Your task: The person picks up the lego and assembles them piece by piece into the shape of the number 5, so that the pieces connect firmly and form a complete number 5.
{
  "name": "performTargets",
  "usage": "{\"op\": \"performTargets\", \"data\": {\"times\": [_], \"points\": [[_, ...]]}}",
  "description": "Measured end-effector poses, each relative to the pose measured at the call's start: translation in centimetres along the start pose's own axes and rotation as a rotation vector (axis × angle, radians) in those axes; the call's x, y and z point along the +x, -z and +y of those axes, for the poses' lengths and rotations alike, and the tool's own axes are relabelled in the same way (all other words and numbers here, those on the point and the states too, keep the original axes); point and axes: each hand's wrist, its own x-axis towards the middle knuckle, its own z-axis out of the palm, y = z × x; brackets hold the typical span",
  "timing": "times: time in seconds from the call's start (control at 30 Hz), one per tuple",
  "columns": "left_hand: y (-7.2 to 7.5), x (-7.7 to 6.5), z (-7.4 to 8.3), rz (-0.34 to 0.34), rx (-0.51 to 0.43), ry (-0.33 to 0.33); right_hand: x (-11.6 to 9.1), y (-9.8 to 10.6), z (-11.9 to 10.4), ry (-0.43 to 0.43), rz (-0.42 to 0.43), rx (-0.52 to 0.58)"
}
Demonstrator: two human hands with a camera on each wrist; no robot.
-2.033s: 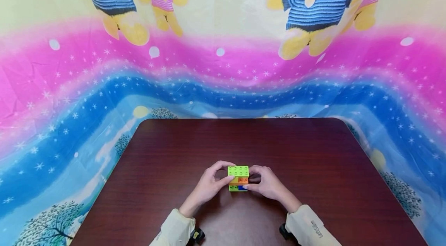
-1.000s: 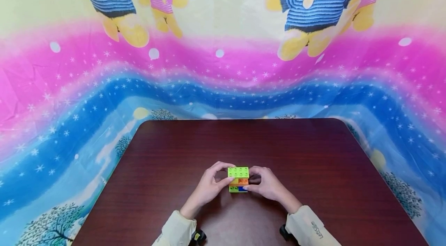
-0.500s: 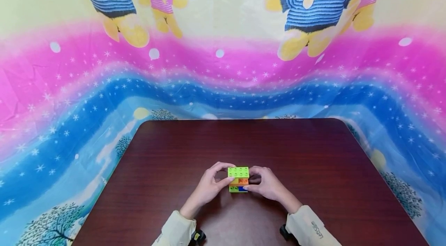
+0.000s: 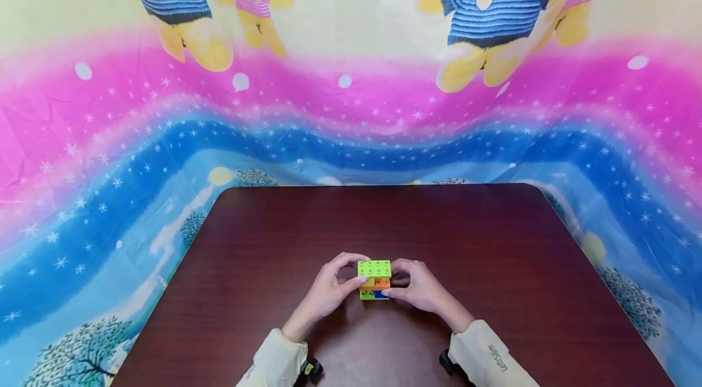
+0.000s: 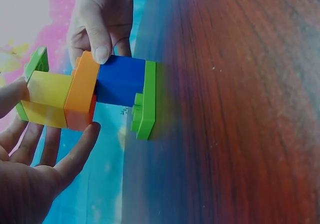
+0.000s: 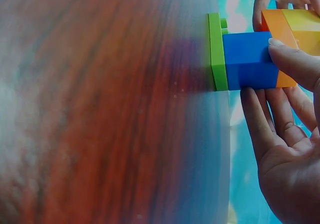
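Observation:
A stack of toy building bricks stands on the table between both hands. Its base is a green plate (image 5: 149,101), with a blue brick (image 6: 250,61) on the right-hand part of it. Above the blue brick lies an orange plate (image 5: 81,94), then a yellow brick (image 5: 47,98) on the left-hand part. Another green plate (image 4: 374,268), studs up, tops the stack. My left hand (image 4: 331,285) pinches the yellow brick between thumb and fingers near the top. My right hand (image 4: 425,288) grips the blue brick lower down, its thumb on the near face and fingers behind.
The dark reddish-brown table (image 4: 274,222) has rounded far corners. Behind and beside it hangs a patterned cloth (image 4: 340,113) with bears, snowflakes and trees. Black wrist devices are strapped under the pale sleeves (image 4: 274,356).

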Motion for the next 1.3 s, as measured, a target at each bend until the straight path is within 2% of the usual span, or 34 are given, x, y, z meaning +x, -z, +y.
{"op": "performTargets", "data": {"times": [0.43, 0.7, 0.8, 1.1, 1.3], "points": [[0.1, -0.1, -0.3, -0.001, 0.02, 0.022, 0.2, -0.2, 0.2, 0.031, 0.008, -0.002], [0.2, 0.1, -0.2, -0.039, 0.001, -0.005, 0.1, 0.2, -0.1, 0.022, -0.004, -0.01], [0.3, 0.5, -0.1, -0.044, 0.014, -0.021, 0.1, 0.4, -0.3, 0.029, 0.007, -0.015], [0.9, 2.0, 0.8, 0.007, 0.032, -0.021, 0.6, 1.3, -1.2, 0.041, 0.059, -0.041], [1.1, 3.3, 0.8, 0.033, 0.041, -0.039, 1.2, 1.7, -1.5, 0.043, 0.103, 0.007]]}}
